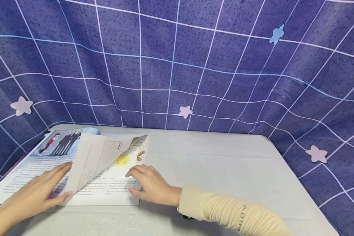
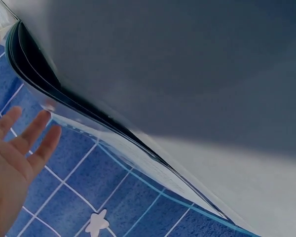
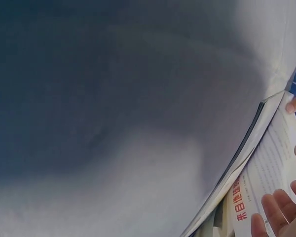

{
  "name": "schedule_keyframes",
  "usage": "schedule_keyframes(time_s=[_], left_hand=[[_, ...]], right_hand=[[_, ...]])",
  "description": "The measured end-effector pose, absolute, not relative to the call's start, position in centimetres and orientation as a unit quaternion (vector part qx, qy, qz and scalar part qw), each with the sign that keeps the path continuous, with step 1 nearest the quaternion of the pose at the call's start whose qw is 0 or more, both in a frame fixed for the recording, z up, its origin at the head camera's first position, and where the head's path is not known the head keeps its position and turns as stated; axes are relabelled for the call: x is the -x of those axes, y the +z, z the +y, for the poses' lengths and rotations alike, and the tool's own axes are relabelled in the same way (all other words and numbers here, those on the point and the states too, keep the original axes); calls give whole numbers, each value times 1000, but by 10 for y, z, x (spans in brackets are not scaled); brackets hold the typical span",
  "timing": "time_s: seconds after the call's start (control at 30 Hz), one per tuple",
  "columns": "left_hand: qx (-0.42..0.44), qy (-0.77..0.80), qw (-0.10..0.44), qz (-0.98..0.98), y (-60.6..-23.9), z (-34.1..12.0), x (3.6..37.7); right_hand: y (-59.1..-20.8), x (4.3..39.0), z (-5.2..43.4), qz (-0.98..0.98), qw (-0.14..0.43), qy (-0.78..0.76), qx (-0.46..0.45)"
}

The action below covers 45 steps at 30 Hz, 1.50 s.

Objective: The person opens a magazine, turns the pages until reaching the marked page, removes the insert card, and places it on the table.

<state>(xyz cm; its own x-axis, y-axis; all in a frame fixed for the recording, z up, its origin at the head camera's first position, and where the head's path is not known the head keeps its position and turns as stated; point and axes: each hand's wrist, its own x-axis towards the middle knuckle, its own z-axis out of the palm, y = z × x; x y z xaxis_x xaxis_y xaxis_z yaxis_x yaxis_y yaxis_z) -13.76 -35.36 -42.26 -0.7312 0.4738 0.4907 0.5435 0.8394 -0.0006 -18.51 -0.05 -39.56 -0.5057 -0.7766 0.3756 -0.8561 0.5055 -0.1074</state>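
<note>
An open book (image 1: 23,178) lies on the left part of the table. One page (image 1: 87,154) stands lifted and bent over partway, its underside pale with faint print. Beneath it the right page shows a yellow sun drawing (image 1: 122,160) and lines of text. My left hand (image 1: 42,189) lies over the left page, fingers extended, its thumb touching the lifted page's lower corner. My right hand (image 1: 153,186) is at the right page's outer edge with loosely bent fingers and nothing gripped. In the right wrist view, the right hand's fingers (image 3: 281,207) are spread before red print.
A pale cloth covers the table (image 1: 218,170), which extends right of the book. Behind it hangs a purple-blue curtain (image 1: 165,65) with a line grid and stars. A picture of people in dark suits (image 1: 66,144) tops the left page.
</note>
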Motion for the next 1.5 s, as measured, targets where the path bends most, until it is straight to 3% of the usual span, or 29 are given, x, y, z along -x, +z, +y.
schedule_keyframes(time_s=[0.47, 0.87, 1.5], left_hand=[[258, -90, 287, -918, -425, -358, 139], [196, -87, 276, -937, -426, -359, 136], [234, -104, 230, -939, -428, -354, 132]], right_hand=[[-397, 185, -4, -869, 96, 107, -473], [-399, 191, -4, -873, 90, 102, -469], [-396, 209, -9, -894, 39, 85, -438]])
